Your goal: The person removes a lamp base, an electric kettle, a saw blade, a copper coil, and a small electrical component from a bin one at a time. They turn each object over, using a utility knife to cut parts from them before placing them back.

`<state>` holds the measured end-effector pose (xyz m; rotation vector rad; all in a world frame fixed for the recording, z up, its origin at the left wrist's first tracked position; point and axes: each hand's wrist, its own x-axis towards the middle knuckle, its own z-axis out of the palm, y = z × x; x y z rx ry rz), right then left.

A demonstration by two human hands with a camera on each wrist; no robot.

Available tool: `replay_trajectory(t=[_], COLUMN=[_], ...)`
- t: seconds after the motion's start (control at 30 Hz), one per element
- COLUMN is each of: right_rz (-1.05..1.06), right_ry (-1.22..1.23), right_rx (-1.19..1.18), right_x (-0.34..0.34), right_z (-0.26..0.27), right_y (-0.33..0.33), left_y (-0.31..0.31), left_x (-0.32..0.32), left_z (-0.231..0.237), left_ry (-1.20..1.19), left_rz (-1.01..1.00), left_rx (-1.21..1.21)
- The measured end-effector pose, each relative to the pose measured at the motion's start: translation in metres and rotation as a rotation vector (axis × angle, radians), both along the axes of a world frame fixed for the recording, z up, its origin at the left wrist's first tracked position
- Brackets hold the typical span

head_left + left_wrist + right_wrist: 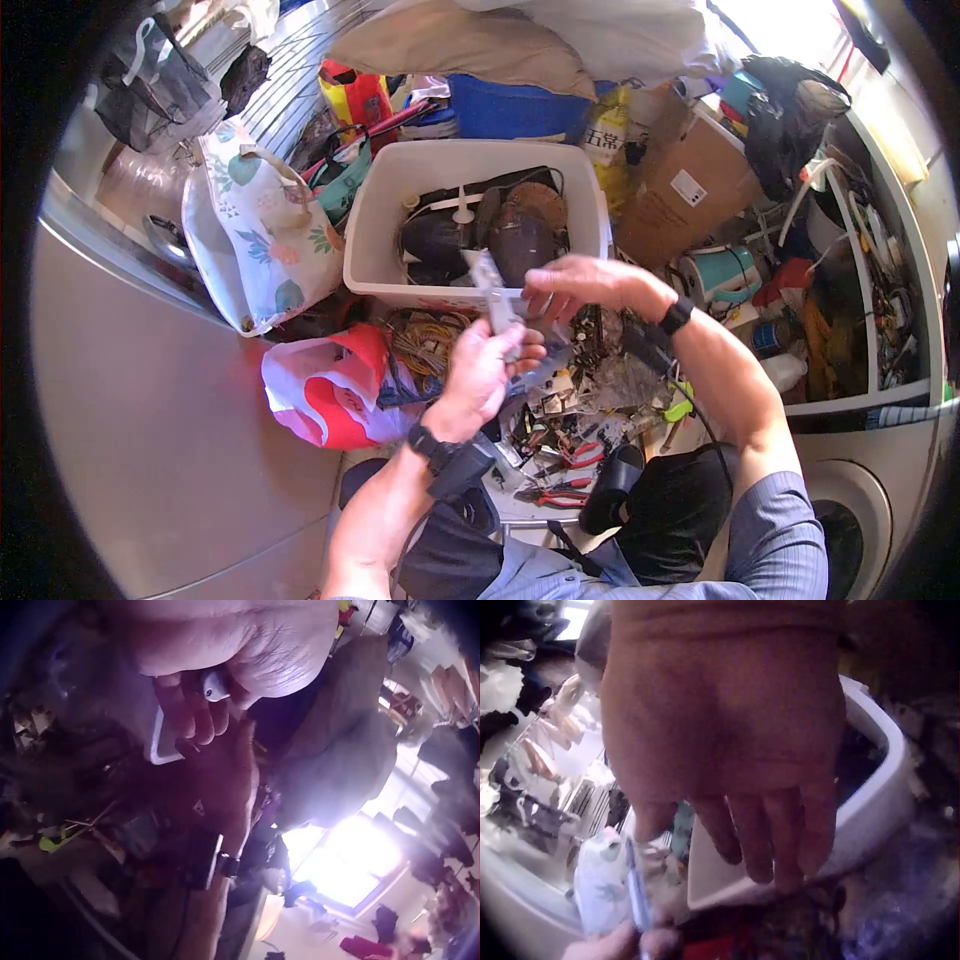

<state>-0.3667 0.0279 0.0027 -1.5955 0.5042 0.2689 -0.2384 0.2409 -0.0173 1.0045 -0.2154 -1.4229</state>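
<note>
My left hand [472, 372] grips a slim silver-grey tool [488, 283], which looks like a utility knife. It points up and away from me, in front of the white tub [475, 152]. In the left wrist view the tool's rounded end [215, 687], with a small hole, pokes out of the fist. My right hand [590, 283] hovers just to the right of the tool, palm down. Its fingers [784, 832] hang loosely extended and hold nothing. Inside the tub lie dark rounded objects [525, 240], a brown disc [538, 203] and a white fitting [462, 208].
Loose small parts and red-handled pliers [560, 494] lie before me. A red-and-white bag [335, 390] and a floral bag [262, 230] stand at left. At right are a cardboard box [685, 185], a crowded shelf [870, 290] and a washing machine [850, 515].
</note>
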Motion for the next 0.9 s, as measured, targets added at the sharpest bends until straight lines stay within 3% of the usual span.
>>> replay_trajectory(t=[0.07,0.17,0.23,0.27,0.33,0.37,0.5,0.6,0.63,0.9], right_rz=[-0.096,-0.251,-0.204,-0.193,0.015,0.138,0.157,0.332,0.427,0.464], right_ry=[0.085,0.144,0.17,0.166,0.08,0.022,0.049,-0.112,-0.031,-0.168], right_rx=[-0.241,-0.293,-0.515,-0.512,-0.874,-1.185,-1.395,-1.525,-1.47,-1.387], right_x=[0.03,0.073,0.102,0.119,0.159,0.176,0.23,0.26,0.267,0.329], right_z=[-0.025,-0.045,-0.067,-0.078,-0.104,-0.12,-0.142,-0.165,-0.167,-0.207], right_y=[-0.046,-0.089,-0.111,-0.117,-0.121,-0.123,-0.11,-0.099,-0.092,-0.067], left_y=[0.001,0.008,0.014,0.016,0.02,0.021,0.029,0.039,0.043,0.063], left_x=[0.032,0.064,0.072,0.075,0.079,0.081,0.089,0.092,0.093,0.096], left_z=[0.003,0.016,0.029,0.032,0.032,0.03,0.03,0.032,0.031,0.027], left_ry=[0.004,-0.013,-0.012,-0.01,-0.023,-0.023,-0.027,-0.019,-0.008,0.051], left_rz=[0.114,0.301,0.347,0.385,0.4,0.391,0.411,0.441,0.446,0.431], left_rx=[-0.028,-0.017,-0.012,-0.012,0.0,0.011,0.042,0.043,0.058,0.136])
